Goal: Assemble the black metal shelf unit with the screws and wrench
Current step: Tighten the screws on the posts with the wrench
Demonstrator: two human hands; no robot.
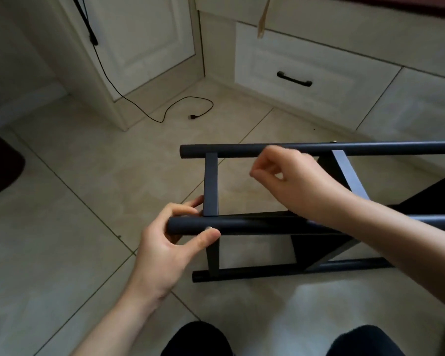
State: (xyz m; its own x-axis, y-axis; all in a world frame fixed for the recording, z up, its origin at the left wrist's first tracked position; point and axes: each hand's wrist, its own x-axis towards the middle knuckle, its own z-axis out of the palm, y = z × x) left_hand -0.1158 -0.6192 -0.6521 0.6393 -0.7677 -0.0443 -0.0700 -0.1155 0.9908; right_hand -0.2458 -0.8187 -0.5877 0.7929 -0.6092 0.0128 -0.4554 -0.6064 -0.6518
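Observation:
The black metal shelf unit (pixel 267 224) lies on its side on the tiled floor, its round tubes running left to right. A flat crossbar (pixel 211 183) joins the two upper tubes near their left ends. My left hand (pixel 170 242) grips the near upper tube at its left end, and its thumb presses a small silver screw head (pixel 209 228) on the tube's side. My right hand (pixel 288 173) hovers between the upper tubes with fingers curled and thumb and forefinger pinched together; whether it holds anything I cannot tell. No wrench is in view.
White cabinets stand behind, with a drawer bearing a black handle (pixel 294 79). A black cable (pixel 165 109) trails over the floor at the back. A dark object (pixel 0 165) sits at the left edge. My knees (pixel 198 340) are at the bottom.

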